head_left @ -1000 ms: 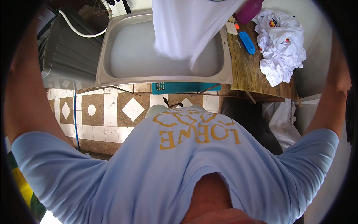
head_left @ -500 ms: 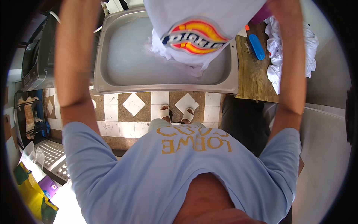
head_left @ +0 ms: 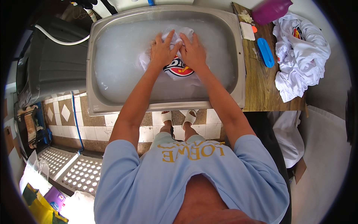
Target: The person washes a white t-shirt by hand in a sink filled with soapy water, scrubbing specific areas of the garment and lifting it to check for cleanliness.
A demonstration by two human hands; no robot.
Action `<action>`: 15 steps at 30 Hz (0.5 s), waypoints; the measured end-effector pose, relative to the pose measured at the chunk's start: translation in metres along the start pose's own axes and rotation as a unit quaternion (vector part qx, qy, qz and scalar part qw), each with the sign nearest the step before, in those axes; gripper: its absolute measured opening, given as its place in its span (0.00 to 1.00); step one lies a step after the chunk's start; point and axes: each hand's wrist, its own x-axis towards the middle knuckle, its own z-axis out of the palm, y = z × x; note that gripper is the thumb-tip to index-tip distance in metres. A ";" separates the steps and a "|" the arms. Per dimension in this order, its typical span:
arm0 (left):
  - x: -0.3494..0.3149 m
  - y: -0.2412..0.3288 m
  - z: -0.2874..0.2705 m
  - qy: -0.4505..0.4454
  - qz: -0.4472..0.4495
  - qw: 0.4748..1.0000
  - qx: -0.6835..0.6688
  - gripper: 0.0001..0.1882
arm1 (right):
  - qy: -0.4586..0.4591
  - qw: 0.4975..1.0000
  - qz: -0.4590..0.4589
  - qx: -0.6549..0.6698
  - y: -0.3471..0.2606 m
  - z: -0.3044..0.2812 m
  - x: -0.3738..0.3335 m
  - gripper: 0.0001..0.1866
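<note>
White, one cloth [head_left: 178, 71] is lying in one sink [head_left: 241, 80] under one left hand [head_left: 162, 52] and one right hand [head_left: 193, 54]; whether gripping, I cannot tell. It is looking crumpled, red-printed.

There are two hands [head_left: 162, 53], one basin [head_left: 179, 105] and two sandals [head_left: 190, 118].

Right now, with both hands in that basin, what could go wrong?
If the left hand and right hand push hard on the white cloth, the cloudy water might slop over the rim of the metal basin. A spill could wet the tiled floor just below, and the person's white sandals might slip there.
</note>
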 end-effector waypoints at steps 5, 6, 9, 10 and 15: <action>0.018 -0.029 0.028 -0.063 -0.002 0.993 -0.097 0.29 | -0.072 0.997 0.028 -0.009 0.034 0.030 0.021 0.22; 0.025 -0.027 0.029 -0.072 0.001 0.992 -0.104 0.28 | -0.048 0.994 0.073 0.058 0.041 0.036 0.027 0.22; 0.037 -0.022 0.028 -0.010 -0.034 0.994 -0.108 0.21 | 0.003 0.904 0.202 0.377 0.030 0.043 0.042 0.19; 0.039 -0.019 0.026 0.031 -0.042 0.986 -0.158 0.19 | 0.010 0.804 0.241 0.544 0.010 0.036 0.049 0.19; 0.032 0.086 -0.014 0.098 -0.012 0.979 -0.176 0.17 | -0.035 0.675 0.163 0.718 0.031 0.021 0.052 0.19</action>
